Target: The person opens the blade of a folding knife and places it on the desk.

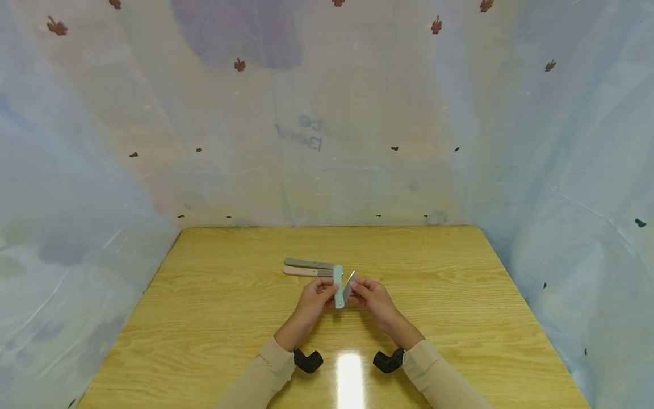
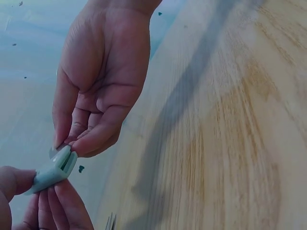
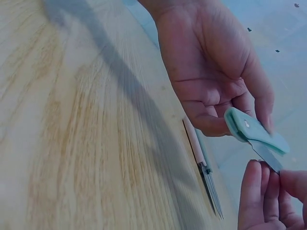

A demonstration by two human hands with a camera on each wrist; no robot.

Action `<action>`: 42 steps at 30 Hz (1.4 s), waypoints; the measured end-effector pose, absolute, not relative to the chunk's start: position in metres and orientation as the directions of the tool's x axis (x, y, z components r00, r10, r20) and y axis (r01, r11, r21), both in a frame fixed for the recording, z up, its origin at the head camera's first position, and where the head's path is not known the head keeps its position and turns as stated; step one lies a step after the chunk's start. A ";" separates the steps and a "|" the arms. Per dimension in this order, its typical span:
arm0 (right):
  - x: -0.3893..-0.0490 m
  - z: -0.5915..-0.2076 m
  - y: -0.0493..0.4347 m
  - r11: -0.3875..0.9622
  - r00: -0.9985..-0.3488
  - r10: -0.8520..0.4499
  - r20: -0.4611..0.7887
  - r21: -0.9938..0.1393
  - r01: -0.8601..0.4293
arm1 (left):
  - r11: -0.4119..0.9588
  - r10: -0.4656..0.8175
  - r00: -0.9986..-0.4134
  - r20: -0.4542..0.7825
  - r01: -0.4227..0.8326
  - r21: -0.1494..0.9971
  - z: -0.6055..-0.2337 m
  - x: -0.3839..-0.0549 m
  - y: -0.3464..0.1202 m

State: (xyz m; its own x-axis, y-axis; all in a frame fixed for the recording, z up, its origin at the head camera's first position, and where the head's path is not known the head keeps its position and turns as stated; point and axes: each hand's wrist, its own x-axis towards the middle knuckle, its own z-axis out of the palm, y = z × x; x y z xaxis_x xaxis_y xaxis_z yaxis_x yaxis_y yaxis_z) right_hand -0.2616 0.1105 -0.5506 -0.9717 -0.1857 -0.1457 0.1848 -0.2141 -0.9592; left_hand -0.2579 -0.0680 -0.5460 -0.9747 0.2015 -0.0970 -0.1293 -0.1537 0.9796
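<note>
A folding knife with a mint-green handle (image 1: 338,289) is held up between the hands over the table, its blade (image 1: 349,286) swung partway out of the handle. My left hand (image 1: 313,298) grips the handle between thumb and fingers. On the other side my right hand (image 1: 375,300) pinches the flat metal blade near its tip. The right wrist view shows the pivot end of the handle (image 3: 249,125) and the blade (image 3: 265,155) angled away from it. In the left wrist view, the slot in the handle (image 2: 53,173) faces the camera.
Behind the hands, two more knives lie side by side on the wooden table (image 1: 219,318), one with a grey-green handle (image 1: 301,262), one with a pink handle (image 1: 300,271). Their blades point right. Patterned sheeting (image 1: 357,113) hangs around the back and sides.
</note>
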 end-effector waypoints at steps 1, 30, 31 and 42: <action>-0.261 -0.550 0.110 -0.216 -0.973 -0.183 -0.142 -0.960 0.181 | -0.154 0.197 -0.976 -0.095 -0.126 0.980 -0.543 -0.257 -0.068; -0.255 -0.550 0.102 -0.394 -0.978 -0.158 -0.134 -0.900 0.187 | -0.393 0.068 -0.988 -0.139 -0.154 0.906 -0.555 -0.253 -0.081; -0.255 -0.551 0.101 -0.406 -0.979 -0.148 -0.139 -0.894 0.188 | -0.400 0.059 -0.988 -0.141 -0.153 0.903 -0.555 -0.252 -0.081; -0.251 -0.555 0.085 -0.494 -0.987 -0.081 -0.136 -0.855 0.158 | -0.494 -0.052 -0.986 -0.161 -0.115 0.862 -0.554 -0.248 -0.085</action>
State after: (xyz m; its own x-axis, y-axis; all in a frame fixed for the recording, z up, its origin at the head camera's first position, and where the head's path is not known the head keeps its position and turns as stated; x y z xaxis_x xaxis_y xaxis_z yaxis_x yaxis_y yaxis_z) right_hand -0.2509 0.0845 -0.5554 -0.9875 -0.0807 -0.1356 0.1578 -0.4938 -0.8552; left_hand -0.2476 -0.0851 -0.5540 -0.9856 -0.0521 -0.1609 -0.1146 -0.4940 0.8619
